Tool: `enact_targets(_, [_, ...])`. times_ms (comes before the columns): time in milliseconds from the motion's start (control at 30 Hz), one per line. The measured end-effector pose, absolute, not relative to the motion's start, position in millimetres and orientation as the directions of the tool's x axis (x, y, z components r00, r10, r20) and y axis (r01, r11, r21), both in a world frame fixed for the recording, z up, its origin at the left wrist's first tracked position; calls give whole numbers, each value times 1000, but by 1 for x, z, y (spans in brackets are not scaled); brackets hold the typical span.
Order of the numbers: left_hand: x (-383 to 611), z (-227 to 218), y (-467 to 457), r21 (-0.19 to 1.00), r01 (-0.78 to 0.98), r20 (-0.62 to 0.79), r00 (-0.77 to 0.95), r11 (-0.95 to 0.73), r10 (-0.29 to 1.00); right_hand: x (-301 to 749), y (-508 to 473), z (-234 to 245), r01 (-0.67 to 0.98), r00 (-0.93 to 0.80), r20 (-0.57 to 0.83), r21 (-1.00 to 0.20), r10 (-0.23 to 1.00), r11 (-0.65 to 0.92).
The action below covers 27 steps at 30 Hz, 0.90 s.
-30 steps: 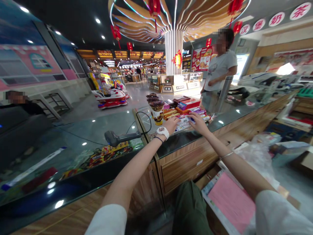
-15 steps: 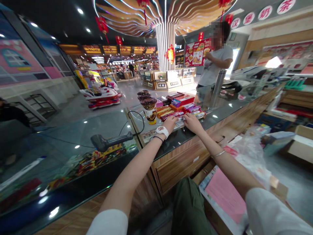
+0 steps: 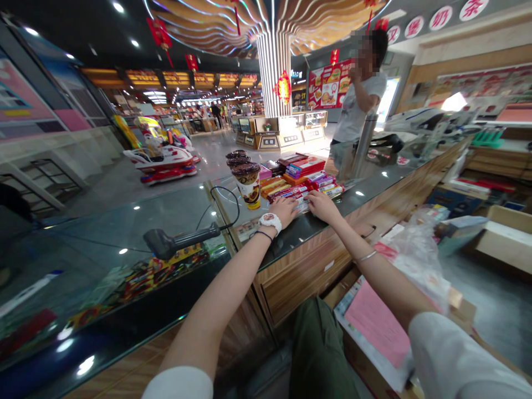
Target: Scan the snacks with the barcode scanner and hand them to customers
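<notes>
Glass counter (image 3: 166, 216) with snack packs (image 3: 291, 192), scanner (image 3: 178, 242)

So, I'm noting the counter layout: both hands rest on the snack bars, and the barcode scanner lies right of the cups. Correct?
No: the head view shows the barcode scanner left of the cups. The left hand and right hand do rest on the snack bars.

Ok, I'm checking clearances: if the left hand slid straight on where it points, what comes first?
Probably the wrapped snack bars lying just beyond the left hand, though depth is unclear.
</notes>
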<state>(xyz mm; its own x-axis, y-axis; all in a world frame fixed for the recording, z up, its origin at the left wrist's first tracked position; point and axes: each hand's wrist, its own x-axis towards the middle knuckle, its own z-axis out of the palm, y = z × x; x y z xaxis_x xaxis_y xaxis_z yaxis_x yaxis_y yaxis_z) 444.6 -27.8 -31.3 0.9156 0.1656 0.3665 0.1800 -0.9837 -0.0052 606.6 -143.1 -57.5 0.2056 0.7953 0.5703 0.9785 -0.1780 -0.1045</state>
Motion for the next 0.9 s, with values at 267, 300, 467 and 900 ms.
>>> enact_targets(267, [434, -33, -30, -7, 245, 364, 904, -969, 226, 603, -141, -57, 977, 212, 581, -95, 786, -193])
enact_targets(300, [432, -33, -30, -12, 256, 355, 905, -967, 235, 603, -141, -57, 978, 208, 589, -101, 781, -184])
enact_targets(467, [410, -28, -31, -57, 305, 362, 894, -951, 265, 599, -144, -56, 991, 135, 678, -94, 722, -97])
enact_targets(900, [289, -3, -37, -96, 503, 470, 784, -859, 406, 486, -141, -21, 974, -177, 701, 22, 690, 228])
